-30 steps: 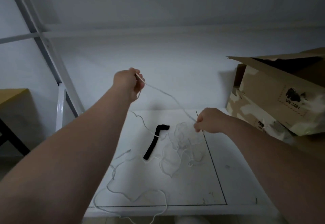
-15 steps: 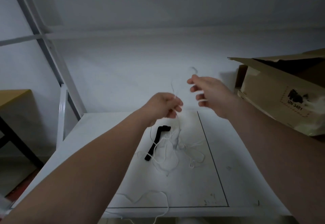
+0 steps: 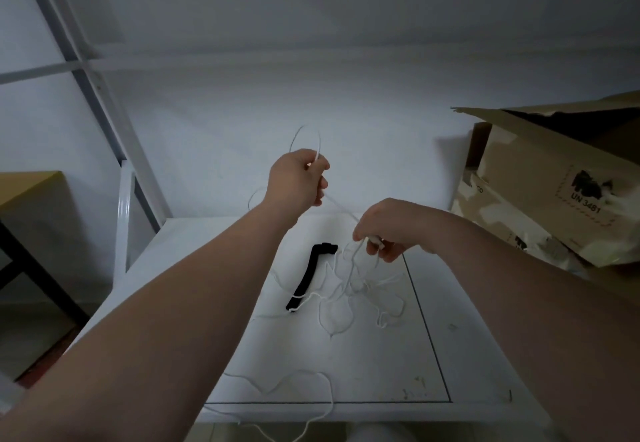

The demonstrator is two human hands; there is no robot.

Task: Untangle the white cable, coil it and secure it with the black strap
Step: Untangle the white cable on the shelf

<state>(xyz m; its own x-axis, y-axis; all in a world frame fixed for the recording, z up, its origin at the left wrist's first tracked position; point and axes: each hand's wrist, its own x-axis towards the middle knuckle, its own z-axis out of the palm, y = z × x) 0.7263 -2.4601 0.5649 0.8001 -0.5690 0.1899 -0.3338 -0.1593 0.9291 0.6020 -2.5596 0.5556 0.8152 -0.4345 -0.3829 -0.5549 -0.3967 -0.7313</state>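
**White cable held up in both hands, most of it loose on the bench**

White cable [image 3: 349,289] lies mostly in a loose tangle on the white bench [image 3: 194,244], with another stretch trailing along the near edge and dropping over it.

At far left stands a wooden table [image 3: 27,185] on dark legs, and beside it a white metal frame [image 3: 104,95] rises diagonally against the wall.

The left hand [image 3: 299,178] is raised above the bench and pinches the cable; a small loop arches up above the fingers, and a strand hangs down behind the wrist. From this hand a taut length runs down and right to the right hand [image 3: 388,230], which is closed around several strands just above the tangle.

The black strap [image 3: 310,273] lies flat on the bench, just left of the tangle; a strand of cable crosses its near end. The left forearm covers the bench to the left of the strap.

At far right an open, torn cardboard box [image 3: 554,192] marked "UN 3481" sits at the bench's right side, well apart from the cable.
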